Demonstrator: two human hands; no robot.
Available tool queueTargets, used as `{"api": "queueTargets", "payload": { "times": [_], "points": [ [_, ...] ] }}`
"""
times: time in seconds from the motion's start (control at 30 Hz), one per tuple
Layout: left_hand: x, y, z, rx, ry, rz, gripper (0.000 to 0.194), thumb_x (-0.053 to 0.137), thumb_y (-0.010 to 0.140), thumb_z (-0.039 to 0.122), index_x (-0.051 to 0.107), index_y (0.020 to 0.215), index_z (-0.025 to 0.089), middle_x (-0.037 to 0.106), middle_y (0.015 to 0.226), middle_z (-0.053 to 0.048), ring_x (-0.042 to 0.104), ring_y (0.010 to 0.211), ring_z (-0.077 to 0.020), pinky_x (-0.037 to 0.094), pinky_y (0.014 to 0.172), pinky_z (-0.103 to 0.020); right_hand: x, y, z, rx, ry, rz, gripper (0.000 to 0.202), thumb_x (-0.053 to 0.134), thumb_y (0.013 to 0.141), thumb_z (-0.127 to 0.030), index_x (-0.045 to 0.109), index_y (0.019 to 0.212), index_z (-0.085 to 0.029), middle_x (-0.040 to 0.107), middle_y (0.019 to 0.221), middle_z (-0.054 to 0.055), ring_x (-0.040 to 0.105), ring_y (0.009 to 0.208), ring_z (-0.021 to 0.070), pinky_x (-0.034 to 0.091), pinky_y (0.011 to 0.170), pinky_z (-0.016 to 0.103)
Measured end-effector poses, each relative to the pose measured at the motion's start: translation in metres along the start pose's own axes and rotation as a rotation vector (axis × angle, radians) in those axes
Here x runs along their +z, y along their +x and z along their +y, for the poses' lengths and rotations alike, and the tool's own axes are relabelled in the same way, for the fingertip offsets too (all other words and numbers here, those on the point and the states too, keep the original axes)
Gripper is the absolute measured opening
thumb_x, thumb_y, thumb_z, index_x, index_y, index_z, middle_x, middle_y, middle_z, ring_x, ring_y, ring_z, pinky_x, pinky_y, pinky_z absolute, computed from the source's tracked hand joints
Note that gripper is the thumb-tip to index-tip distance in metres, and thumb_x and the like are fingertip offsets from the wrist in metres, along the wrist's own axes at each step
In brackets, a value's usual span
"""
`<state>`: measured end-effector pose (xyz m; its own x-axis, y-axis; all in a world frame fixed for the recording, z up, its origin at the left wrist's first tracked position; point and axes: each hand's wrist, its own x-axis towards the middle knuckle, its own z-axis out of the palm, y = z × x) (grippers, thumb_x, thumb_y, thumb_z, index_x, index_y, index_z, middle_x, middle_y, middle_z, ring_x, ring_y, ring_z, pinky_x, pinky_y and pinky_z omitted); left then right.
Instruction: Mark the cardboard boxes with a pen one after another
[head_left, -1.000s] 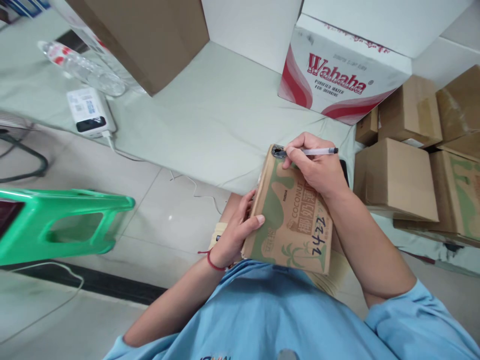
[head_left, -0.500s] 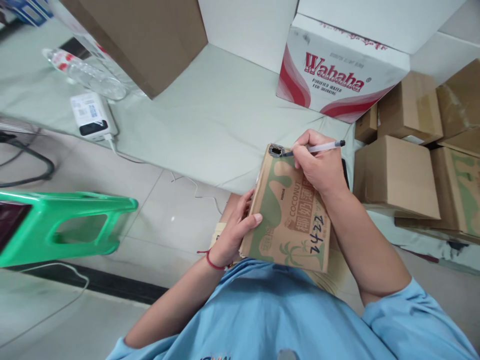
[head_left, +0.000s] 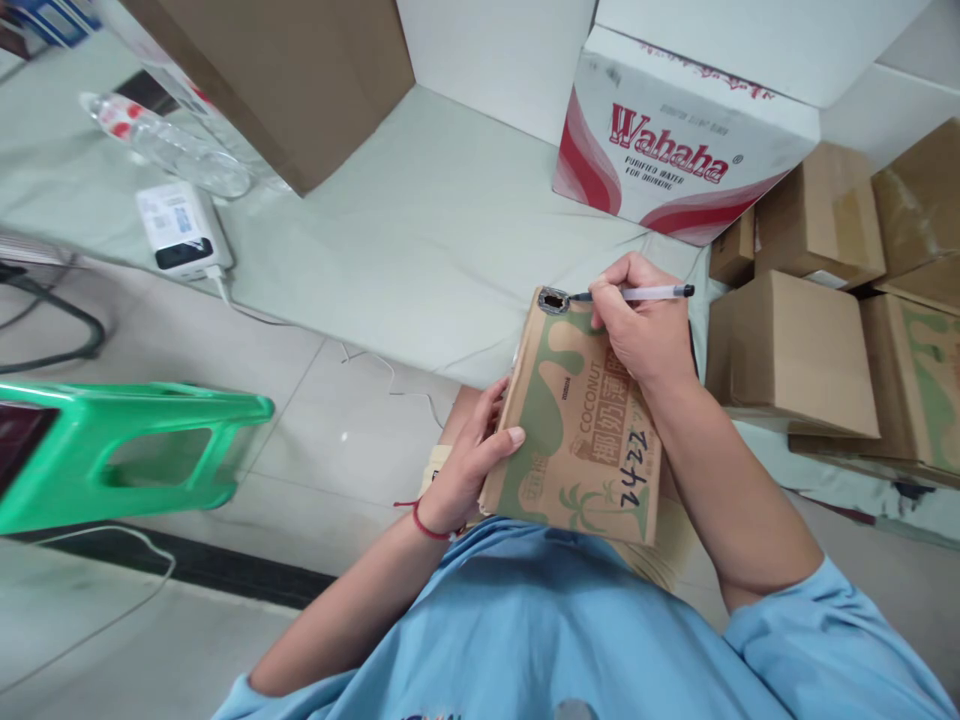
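Observation:
A brown cardboard box [head_left: 555, 420] with green print and the handwritten number 2422 rests at my lap, tilted in front of my blue shirt. My left hand [head_left: 472, 455] grips its left side, thumb on the printed face and fingers behind the edge. Between the thumb and fingers of my right hand [head_left: 637, 315] is a pen [head_left: 656, 293] with a clear barrel and black end. Its tip is at the top of the box, just right of a dark hole [head_left: 553, 300] ringed by black ink marks.
Behind the box is a pale cloth-covered table [head_left: 360, 240]. On it are a Wahaha carton [head_left: 675, 150], a large brown carton [head_left: 277, 80], a plastic bottle [head_left: 172, 150] and a white power bank [head_left: 180, 230]. Several cardboard boxes [head_left: 795, 350] stand right; a green stool [head_left: 135, 450] is left.
My right hand and the pen have shifted slightly right, the tip moving a little away from the hole. My left hand and the box have stayed put.

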<state>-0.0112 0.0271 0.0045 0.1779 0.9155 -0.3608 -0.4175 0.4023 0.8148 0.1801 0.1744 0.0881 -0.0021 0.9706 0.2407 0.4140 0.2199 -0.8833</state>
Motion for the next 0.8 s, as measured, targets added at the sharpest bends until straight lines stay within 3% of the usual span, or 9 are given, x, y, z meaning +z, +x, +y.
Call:
{"api": "queueTargets", "payload": {
  "times": [0.27, 0.53, 0.8],
  "points": [
    [0.0001, 0.0014, -0.0013, 0.009, -0.014, 0.000, 0.085, 0.080, 0.085, 0.051, 0.051, 0.161, 0.027, 0.065, 0.150, -0.012, 0.056, 0.143, -0.0414, 0.052, 0.111, -0.051, -0.0012, 0.0011, 0.0034, -0.015, 0.007, -0.043, 0.019, 0.063, 0.085, -0.017, 0.054, 0.070, -0.024, 0.050, 0.059, -0.008, 0.043, 0.055, 0.0105, 0.032, 0.055, 0.026],
    [-0.0016, 0.0018, -0.0036, 0.013, 0.004, 0.004, 0.083, 0.080, 0.085, 0.052, 0.052, 0.160, 0.029, 0.064, 0.151, -0.010, 0.056, 0.141, -0.0398, 0.051, 0.113, -0.051, -0.0008, 0.0002, 0.0026, -0.023, 0.089, -0.133, 0.015, 0.067, 0.096, -0.032, 0.066, 0.086, -0.022, 0.070, 0.069, -0.004, 0.056, 0.061, 0.0128, 0.043, 0.062, 0.027],
    [-0.0015, 0.0016, -0.0030, -0.011, 0.022, -0.025, 0.082, 0.075, 0.088, 0.053, 0.048, 0.162, 0.032, 0.065, 0.149, -0.009, 0.060, 0.138, -0.0378, 0.052, 0.112, -0.049, 0.0011, 0.0023, -0.0005, -0.043, 0.034, -0.150, 0.014, 0.068, 0.096, -0.032, 0.070, 0.088, -0.021, 0.073, 0.073, -0.003, 0.061, 0.067, 0.0141, 0.046, 0.067, 0.029]
  ]
}}
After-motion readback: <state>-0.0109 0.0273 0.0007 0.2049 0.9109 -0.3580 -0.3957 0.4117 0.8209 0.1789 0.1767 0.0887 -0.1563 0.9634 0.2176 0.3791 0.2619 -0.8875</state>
